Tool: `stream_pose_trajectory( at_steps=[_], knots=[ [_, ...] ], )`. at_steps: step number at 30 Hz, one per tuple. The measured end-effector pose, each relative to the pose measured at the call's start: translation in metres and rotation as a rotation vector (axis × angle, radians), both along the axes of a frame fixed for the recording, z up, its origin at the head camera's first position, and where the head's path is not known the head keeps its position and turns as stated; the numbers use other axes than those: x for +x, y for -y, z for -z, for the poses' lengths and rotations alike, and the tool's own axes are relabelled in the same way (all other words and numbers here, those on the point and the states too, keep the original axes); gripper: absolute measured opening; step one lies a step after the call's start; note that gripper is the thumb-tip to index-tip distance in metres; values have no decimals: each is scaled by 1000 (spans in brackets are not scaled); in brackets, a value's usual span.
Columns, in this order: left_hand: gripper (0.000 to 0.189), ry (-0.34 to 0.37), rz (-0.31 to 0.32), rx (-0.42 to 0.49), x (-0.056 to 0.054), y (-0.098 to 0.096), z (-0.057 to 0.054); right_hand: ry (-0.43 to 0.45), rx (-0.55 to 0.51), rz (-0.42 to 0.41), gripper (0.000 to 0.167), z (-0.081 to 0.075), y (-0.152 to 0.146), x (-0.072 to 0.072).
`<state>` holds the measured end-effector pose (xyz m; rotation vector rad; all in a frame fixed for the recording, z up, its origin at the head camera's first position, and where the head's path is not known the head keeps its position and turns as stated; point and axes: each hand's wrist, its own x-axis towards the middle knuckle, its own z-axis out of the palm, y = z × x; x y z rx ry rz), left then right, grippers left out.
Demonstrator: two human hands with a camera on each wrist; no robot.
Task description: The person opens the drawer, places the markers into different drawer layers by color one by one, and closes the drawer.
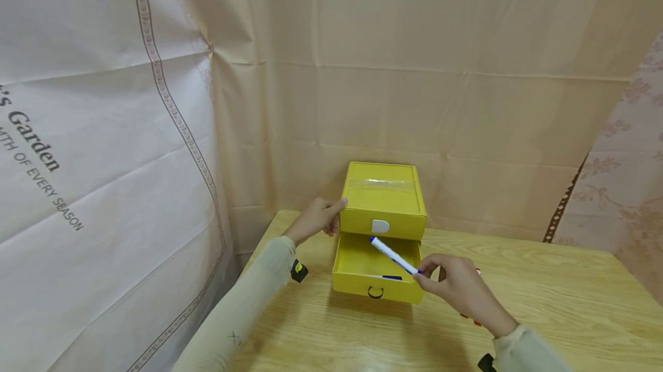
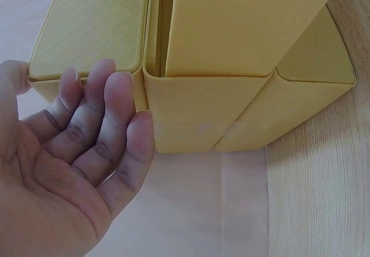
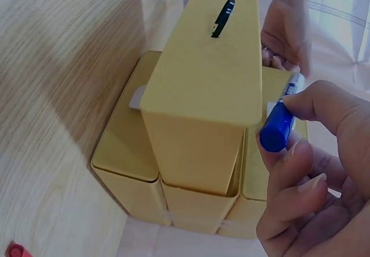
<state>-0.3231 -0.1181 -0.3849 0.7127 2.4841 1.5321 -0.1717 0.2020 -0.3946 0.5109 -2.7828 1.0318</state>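
Note:
A yellow drawer unit (image 1: 383, 194) stands on the table, its middle drawer (image 1: 352, 283) pulled out. Inside that drawer lies a marker (image 1: 392, 277) with a blue end. My right hand (image 1: 458, 285) pinches a white-and-blue marker (image 1: 392, 254) between thumb and fingers, tilted above the open drawer. In the right wrist view the held marker's blue end (image 3: 277, 129) points at the camera. My left hand (image 1: 317, 217) touches the unit's upper left side near the front. The left wrist view shows its fingers (image 2: 120, 104) loosely bent against the side panel.
The wooden table (image 1: 544, 297) extends to the right. A red-ended item (image 3: 17, 250) lies on it, mostly hidden behind my right hand in the head view. Hanging cloth (image 1: 393, 113) closes off the back, with printed cloth (image 1: 103, 147) on the left.

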Motion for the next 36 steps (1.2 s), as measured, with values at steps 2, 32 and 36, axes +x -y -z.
stream_pose_trajectory(
  at_steps=[2,32,36],
  knots=[
    [73,2,0,1,0,0,0,-10,5,-6,9,-1,2,0],
    [69,1,-4,2,1,-1,-1,-77,101,-141,5,-2,17,-16],
    [70,8,-8,8,1,-1,-1,-89,100,-177,9,0,18,-20]
  ],
)
